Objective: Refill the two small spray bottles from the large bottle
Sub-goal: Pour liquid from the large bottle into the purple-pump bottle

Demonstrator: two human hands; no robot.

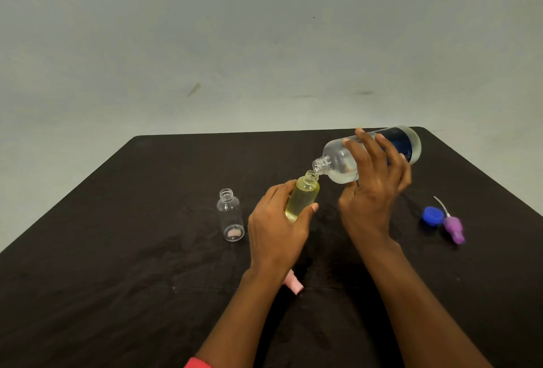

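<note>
My left hand (276, 229) grips a small uncapped bottle (304, 195) that looks yellowish and nearly full, tilted toward the right. My right hand (371, 188) holds the large clear bottle (338, 162) with a dark blue label, tipped almost level, its open neck touching the small bottle's mouth. A second small clear bottle (230, 214) stands upright and uncapped to the left, with no liquid visible in it.
A blue cap (432, 215) and a purple spray head (454, 228) with its dip tube lie at the right of the dark table (117, 279). A pink spray head (293, 284) lies partly hidden under my left wrist. A pale wall rises behind the table.
</note>
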